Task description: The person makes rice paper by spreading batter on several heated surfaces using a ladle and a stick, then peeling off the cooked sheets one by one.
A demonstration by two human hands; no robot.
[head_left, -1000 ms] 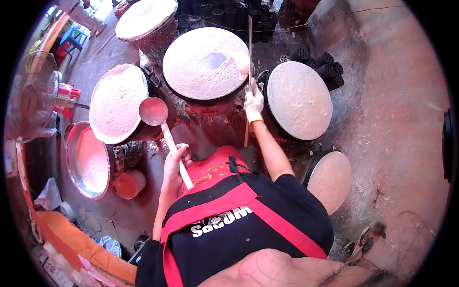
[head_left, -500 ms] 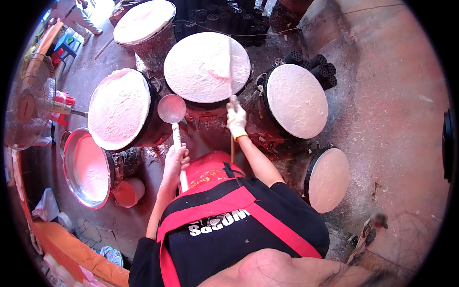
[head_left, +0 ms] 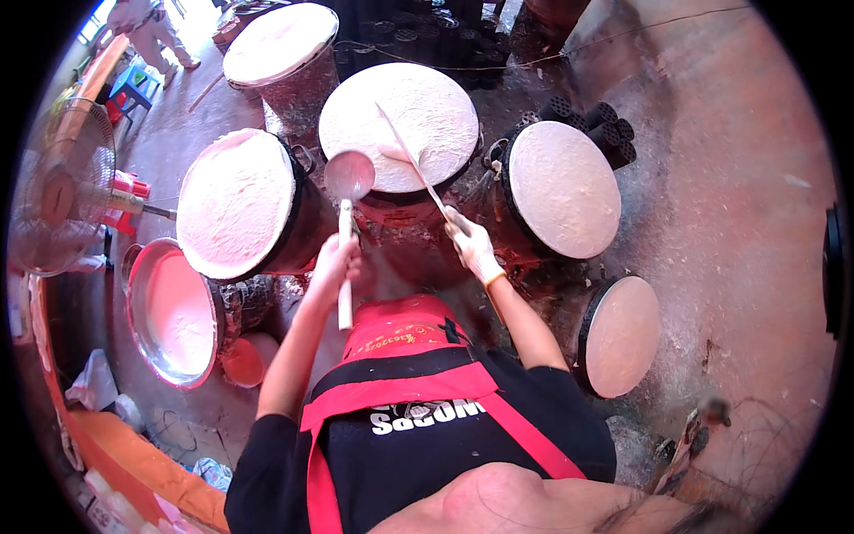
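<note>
My bare left hand [head_left: 338, 260] is closed around the pale handle of a ladle [head_left: 350, 175]. Its round metal bowl hangs at the near left edge of the middle round pan, which is covered with white batter-like stuff [head_left: 418, 93]. In a white glove, my right hand [head_left: 471, 245] grips a long thin stick [head_left: 411, 158]. The stick slants up and left across the white surface, and a small pale lump or blade shows beside it. Whether the stick touches the surface, I cannot tell.
White-topped round vessels stand left [head_left: 236, 205], right [head_left: 565, 189], far left [head_left: 280, 44] and near right [head_left: 623, 336]. A wide basin [head_left: 173, 311] of white liquid and a small bucket [head_left: 245, 363] are at left, near a fan [head_left: 62, 187]. Black perforated cylinders [head_left: 605, 133] lie behind. Another person [head_left: 147, 36] stands far left.
My left hand and the ladle have moved forward, away from my body. My right hand has shifted right and slightly nearer, and the stick has swung from nearly straight ahead to a leftward slant.
</note>
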